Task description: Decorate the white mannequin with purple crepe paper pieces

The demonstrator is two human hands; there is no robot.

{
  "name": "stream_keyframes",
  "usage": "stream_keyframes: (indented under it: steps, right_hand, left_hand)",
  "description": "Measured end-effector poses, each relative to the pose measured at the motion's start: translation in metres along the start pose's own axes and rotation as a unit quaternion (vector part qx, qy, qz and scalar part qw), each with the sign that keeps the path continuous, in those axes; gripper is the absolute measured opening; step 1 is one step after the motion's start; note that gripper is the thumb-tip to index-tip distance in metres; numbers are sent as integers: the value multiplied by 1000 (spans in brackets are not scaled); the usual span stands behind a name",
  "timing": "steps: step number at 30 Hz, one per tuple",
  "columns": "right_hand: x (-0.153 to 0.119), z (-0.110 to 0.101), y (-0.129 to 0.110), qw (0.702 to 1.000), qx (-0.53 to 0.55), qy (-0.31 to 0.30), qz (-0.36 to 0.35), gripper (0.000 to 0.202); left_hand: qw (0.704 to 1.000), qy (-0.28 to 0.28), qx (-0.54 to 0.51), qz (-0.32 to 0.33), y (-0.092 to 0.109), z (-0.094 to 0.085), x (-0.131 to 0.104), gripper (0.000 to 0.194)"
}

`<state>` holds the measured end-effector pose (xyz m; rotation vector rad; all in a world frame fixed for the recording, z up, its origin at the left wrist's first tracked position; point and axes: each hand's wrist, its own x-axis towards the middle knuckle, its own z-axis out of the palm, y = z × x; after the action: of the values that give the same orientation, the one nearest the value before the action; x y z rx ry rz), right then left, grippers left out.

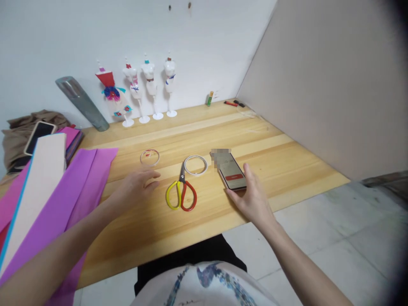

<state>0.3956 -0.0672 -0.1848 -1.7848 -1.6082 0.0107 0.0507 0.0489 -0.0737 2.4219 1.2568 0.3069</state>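
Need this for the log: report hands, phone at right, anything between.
Left hand open, nothing held. Right hand at near end of phone, grip unclear. Phone on table, screen up. Scissors between hands.

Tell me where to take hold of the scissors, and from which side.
I'd take the scissors by the yellow loop and red loop, coming from the near edge of the table. They lie flat with both loops facing that edge, while the blades point away, ending close beside the silver ring.

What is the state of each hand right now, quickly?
Left hand: open, holding nothing visible.
Right hand: at the near end of the phone; grip cannot be told.
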Motion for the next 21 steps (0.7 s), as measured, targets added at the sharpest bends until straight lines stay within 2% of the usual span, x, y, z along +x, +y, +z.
stream_keyframes:
  steps: [6,12,17,21]
  right_hand:
    - [38,-3,20,999,15,-29,30,101]
    - [60,-8,45,997,22,-14,69,102]
    - [64,-7,71,994,55,-17,89,107]
    - [57,-8,78,987,103,30,122,96]
  left_hand:
    - [1000,-9,4,12,-2,-5,-4,29]
    - [1000,-4,8,11,-13,-2,-3,32]
    - [1000,-12,7,-5,-13,-3,0,39]
    - [1000,0,5,-1,-15,-1,-2,43]
